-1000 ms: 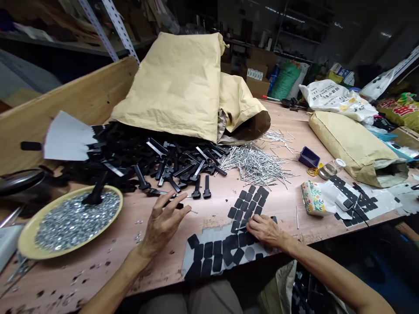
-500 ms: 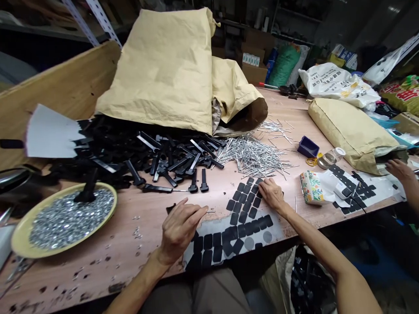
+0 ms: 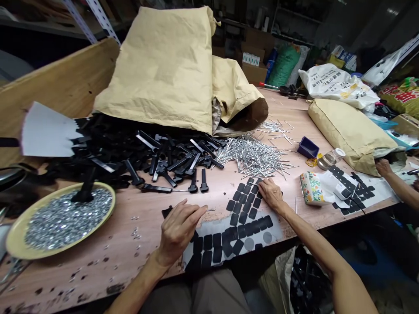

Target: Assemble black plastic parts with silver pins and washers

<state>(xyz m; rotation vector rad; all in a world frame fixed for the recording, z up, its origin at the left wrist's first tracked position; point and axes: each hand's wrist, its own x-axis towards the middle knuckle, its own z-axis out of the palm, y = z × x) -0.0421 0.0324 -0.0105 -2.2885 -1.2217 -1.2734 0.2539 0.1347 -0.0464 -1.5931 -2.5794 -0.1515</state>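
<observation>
My left hand (image 3: 178, 233) is closed over the table around a black plastic part (image 3: 166, 212), mostly hidden by the hand. A thin metal pin (image 3: 210, 209) shows past my fingertips. To the right, my right hand (image 3: 271, 194) has its fingers pinched at the edge of a black pad (image 3: 259, 182), at the top of several rows of rounded black pads (image 3: 242, 198). Below them a pale backing sheet (image 3: 274, 233) carries more black pads. Beyond my hands lie a heap of black plastic parts (image 3: 176, 163) and a pile of metal pins (image 3: 258, 155).
A yellow bowl (image 3: 13, 242) of small metal pieces stands left. Large paper sacks (image 3: 160, 65) rise behind the heap. On the right are a small purple box (image 3: 307, 147), a jar (image 3: 327, 160), a tissue pack (image 3: 310, 189) and another person's hand (image 3: 383, 167) at a paper sack (image 3: 353, 131).
My hands have barely moved. The other person's hand at the far right has moved left, into the mouth of the sack. The view has shifted slightly.
</observation>
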